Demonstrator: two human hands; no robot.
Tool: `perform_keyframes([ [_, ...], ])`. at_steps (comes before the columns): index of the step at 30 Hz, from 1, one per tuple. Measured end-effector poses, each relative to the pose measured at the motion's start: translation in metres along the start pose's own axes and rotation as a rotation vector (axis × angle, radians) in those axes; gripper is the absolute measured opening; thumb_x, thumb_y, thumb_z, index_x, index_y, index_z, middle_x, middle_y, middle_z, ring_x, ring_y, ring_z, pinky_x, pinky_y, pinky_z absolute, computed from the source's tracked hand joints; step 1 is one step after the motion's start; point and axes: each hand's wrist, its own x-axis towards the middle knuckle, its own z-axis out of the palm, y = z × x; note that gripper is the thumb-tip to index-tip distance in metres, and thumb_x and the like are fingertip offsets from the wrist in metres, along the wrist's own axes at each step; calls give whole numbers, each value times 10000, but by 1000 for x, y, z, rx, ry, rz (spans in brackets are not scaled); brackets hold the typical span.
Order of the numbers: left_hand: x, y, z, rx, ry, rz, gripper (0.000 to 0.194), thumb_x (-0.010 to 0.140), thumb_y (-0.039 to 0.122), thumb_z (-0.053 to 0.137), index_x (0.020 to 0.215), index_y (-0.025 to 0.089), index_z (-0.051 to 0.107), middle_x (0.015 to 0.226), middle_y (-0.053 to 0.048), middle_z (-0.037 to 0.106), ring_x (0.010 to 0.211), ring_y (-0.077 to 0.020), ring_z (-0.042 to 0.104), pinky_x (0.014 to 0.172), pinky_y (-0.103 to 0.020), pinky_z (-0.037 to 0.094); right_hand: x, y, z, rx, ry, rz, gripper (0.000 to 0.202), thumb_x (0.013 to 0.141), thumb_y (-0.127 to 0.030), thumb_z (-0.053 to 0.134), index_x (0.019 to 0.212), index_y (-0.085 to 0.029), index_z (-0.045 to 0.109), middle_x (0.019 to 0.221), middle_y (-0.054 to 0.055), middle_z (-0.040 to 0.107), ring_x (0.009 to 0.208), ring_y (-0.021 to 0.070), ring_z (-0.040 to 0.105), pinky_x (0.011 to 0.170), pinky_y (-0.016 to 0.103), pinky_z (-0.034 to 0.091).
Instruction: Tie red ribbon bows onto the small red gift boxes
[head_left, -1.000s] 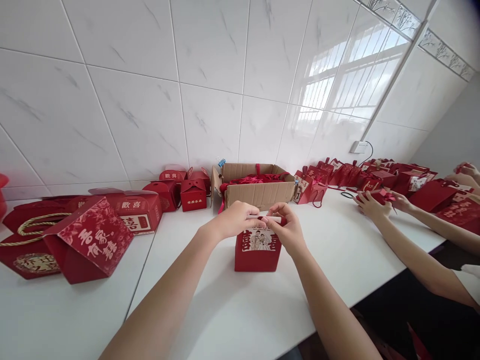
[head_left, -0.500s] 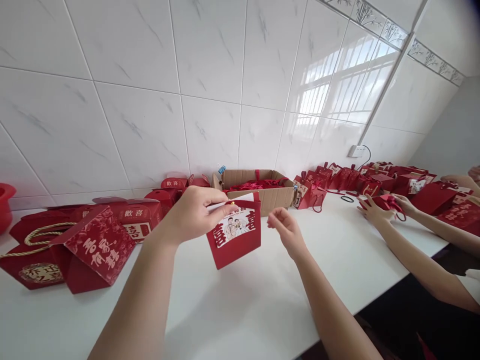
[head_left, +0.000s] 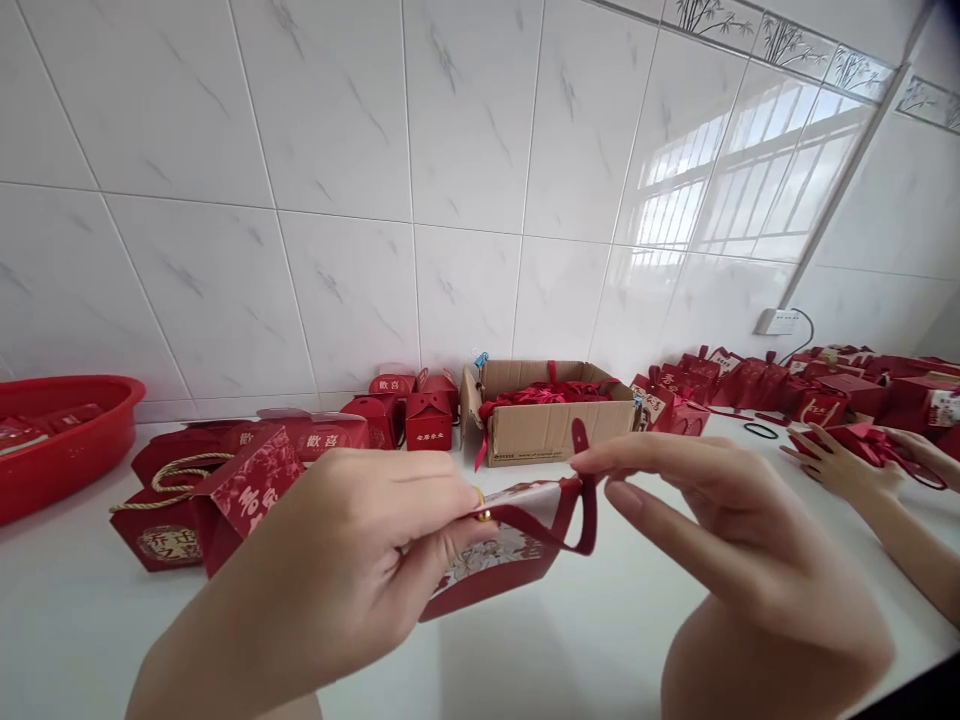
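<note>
A small red gift box (head_left: 495, 580) with a white printed panel hangs tilted over the white table, its top edge pinched in my left hand (head_left: 330, 560). A dark red strap (head_left: 577, 540) runs from my left fingertips along the box and loops up at its right corner. The strap's end, with a small hole, points upward there. My right hand (head_left: 727, 540) has its index fingertip and thumb around that upright end, closed on it.
A cardboard box (head_left: 562, 440) of red ribbons stands by the wall. Red gift boxes (head_left: 322, 435) sit at left, beside a red basin (head_left: 75, 455). At right, another person's hands (head_left: 847, 465) hold a red box among many more.
The view has shifted left and closer. My right hand has come up to the box and met the strap, which now shows as a loop. The held box has tilted flatter.
</note>
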Motion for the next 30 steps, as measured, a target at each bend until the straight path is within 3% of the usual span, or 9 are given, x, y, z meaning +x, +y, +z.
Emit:
perform_keyframes([
  [6,9,-1,6,95,-49,34,267,871,160,488,608,176,528,527,48,502,471,-73,411,455,-232,291,-5,-4,14,-63,153,74,161,807,-158,648,942,-245,649,862,9,693,788,165,648,671,281,546],
  [9,13,-1,12,87,-56,25,274,879,173,494,608,170,536,525,46,494,475,-72,406,460,-230,291,-4,0,17,69,246,68,190,803,-147,657,960,-253,647,894,10,687,807,165,651,689,291,558],
  [14,17,2,18,53,-23,62,266,889,230,535,632,163,551,510,46,461,479,-74,373,461,-225,289,3,11,21,312,351,90,235,823,-167,650,1034,-270,645,804,-2,672,679,135,648,535,251,554],
  [18,20,7,22,4,-21,115,208,887,207,550,683,166,553,560,47,516,513,-69,403,493,-205,320,10,24,26,369,521,17,215,821,-176,657,1002,-292,653,856,-8,676,664,123,651,559,269,574],
  [23,24,14,30,-6,-107,125,253,890,210,547,645,165,503,555,55,461,511,-60,385,493,-195,307,12,31,31,316,592,-52,233,831,-202,649,1025,-330,632,840,-13,660,714,149,660,635,338,592],
  [30,28,19,43,-44,-165,110,296,883,228,550,610,164,455,542,56,422,498,-63,358,476,-226,260,15,26,36,221,721,-160,154,802,-140,669,888,-268,687,791,-3,606,732,132,633,614,293,574],
])
